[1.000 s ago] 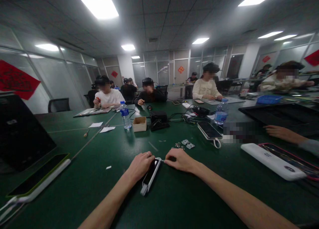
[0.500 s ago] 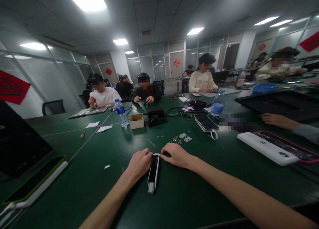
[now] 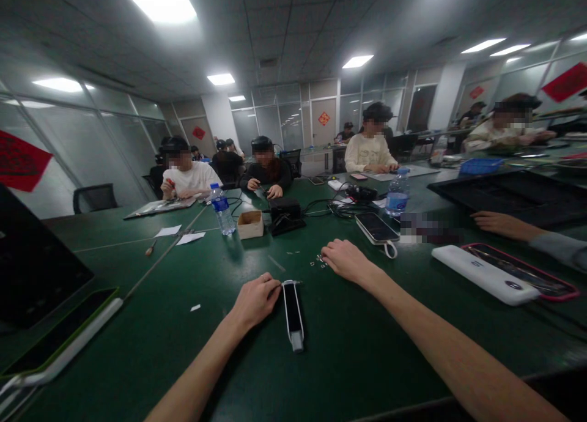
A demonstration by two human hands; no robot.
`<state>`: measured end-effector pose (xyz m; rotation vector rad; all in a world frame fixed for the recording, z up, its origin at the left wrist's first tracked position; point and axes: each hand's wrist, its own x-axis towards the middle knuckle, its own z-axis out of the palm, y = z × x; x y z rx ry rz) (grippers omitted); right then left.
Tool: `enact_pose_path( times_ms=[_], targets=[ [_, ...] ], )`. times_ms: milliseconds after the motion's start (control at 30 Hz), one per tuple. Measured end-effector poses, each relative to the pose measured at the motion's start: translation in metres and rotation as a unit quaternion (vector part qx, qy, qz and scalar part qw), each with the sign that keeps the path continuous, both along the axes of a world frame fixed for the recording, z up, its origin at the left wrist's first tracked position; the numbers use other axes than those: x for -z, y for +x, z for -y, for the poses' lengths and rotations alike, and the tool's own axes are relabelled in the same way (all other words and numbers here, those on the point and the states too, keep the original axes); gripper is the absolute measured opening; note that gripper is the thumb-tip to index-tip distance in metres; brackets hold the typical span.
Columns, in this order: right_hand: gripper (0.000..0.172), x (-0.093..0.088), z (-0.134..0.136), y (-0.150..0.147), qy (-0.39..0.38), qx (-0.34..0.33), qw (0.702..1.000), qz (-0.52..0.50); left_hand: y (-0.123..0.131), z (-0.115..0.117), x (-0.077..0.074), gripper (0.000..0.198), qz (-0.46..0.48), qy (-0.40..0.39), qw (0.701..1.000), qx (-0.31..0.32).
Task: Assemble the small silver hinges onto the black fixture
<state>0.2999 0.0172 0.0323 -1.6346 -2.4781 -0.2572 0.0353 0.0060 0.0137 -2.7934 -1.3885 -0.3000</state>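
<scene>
Two bare hands work over a green table [image 3: 151, 324]. Nearest, the left hand [image 3: 255, 299] rests palm down with its fingers curled, the fingertips touching the far end of a narrow black-and-white device [image 3: 292, 312] that lies flat just to its right, its long side running toward the person. Beyond that and to the right, the right hand [image 3: 346, 260] lies over a scatter of small metal parts [image 3: 317, 262], fingers bent downward onto them; whether it pinches one I cannot tell. The two hands are apart, with the far end of the device between them.

Left of the left hand, a tiny white scrap [image 3: 195, 307] lies on the table, and farther left a phone in a green case [image 3: 59, 339] lies near the edge. To the right of the right hand lie a white power bank [image 3: 483, 275] and, just behind it, a phone in a pink case [image 3: 523, 272]; another person's hand [image 3: 498, 222] rests beyond those. Just past the right hand lies a dark phone [image 3: 376, 227]. Farther off stand a small cardboard box [image 3: 251, 224], a water bottle [image 3: 222, 208] and a black device with cables [image 3: 285, 214]. At the far side, several people sit at work.
</scene>
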Motion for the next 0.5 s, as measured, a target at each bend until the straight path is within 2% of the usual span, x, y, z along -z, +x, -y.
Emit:
enact_pose_path(
  times_ms=[100, 300, 500],
  targets=[
    [0.019, 0.0, -0.004, 0.016, -0.034, 0.053, 0.998, 0.018, 0.0, 0.0, 0.002, 0.026, 0.023, -0.008, 1.0, -0.012],
    [0.018, 0.006, -0.005, 0.016, -0.076, 0.041, 0.996, 0.004, 0.003, 0.003, 0.002, 0.026, 0.033, -0.018, 0.999, -0.033],
    [0.015, 0.014, -0.009, 0.013, -0.093, 0.063, 0.994, -0.016, 0.005, 0.004, 0.002, 0.028, 0.033, -0.023, 0.998, -0.048]
  ],
)
